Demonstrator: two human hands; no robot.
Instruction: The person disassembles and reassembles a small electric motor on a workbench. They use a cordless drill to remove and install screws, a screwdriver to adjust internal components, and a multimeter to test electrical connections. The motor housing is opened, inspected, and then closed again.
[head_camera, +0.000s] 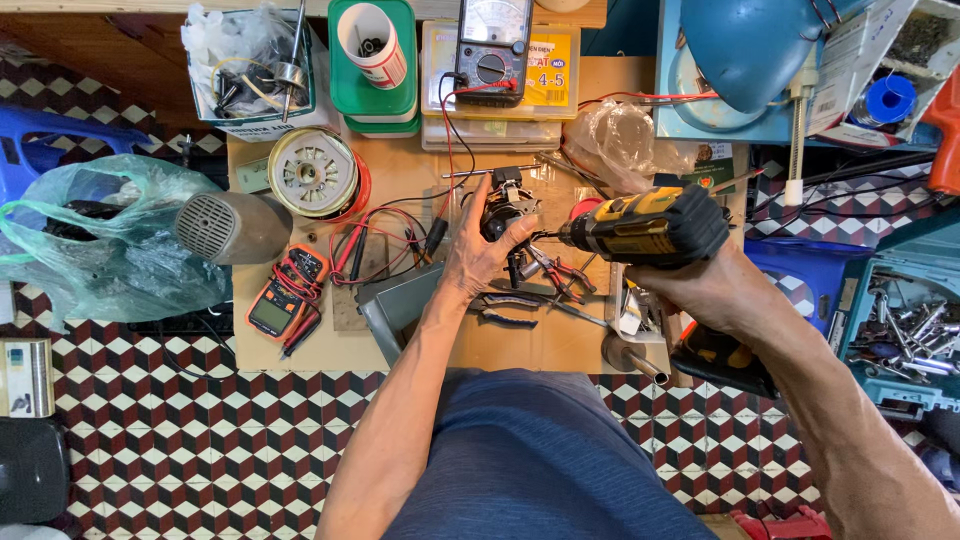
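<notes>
at the far left of the frame a green plastic bag (100, 235) is seen on the floor, with a grey fan-like cover (228, 227) just beside it at the edge of the low wooden board (300, 345). an orange meter (283, 297) is laid near the lower left of the board, its red and black wires left loose so they can be reached. a round coil (314, 174) is set above it, and a clear box of small parts (252, 62) stands at the upper left.

in the middle, the small black motor part (503, 205) is held by the left hand (482, 255); the fingers are wrapped and clamped on it, likely so it is kept from turning. pliers (510, 308) are left just under that hand.

to the right, the yellow and black drill (645, 228) is gripped by the right hand (715, 285), fingers closed tight on its handle. its tip is pointed left and pressed to the motor part, so the two are lined up.

a blue lamp (745, 45) is seen at the upper right, and an open tool case (905, 325) at the far right. the floor (200, 440) is covered in red, white and black tiles. the work is done low, by the person's knees.
</notes>
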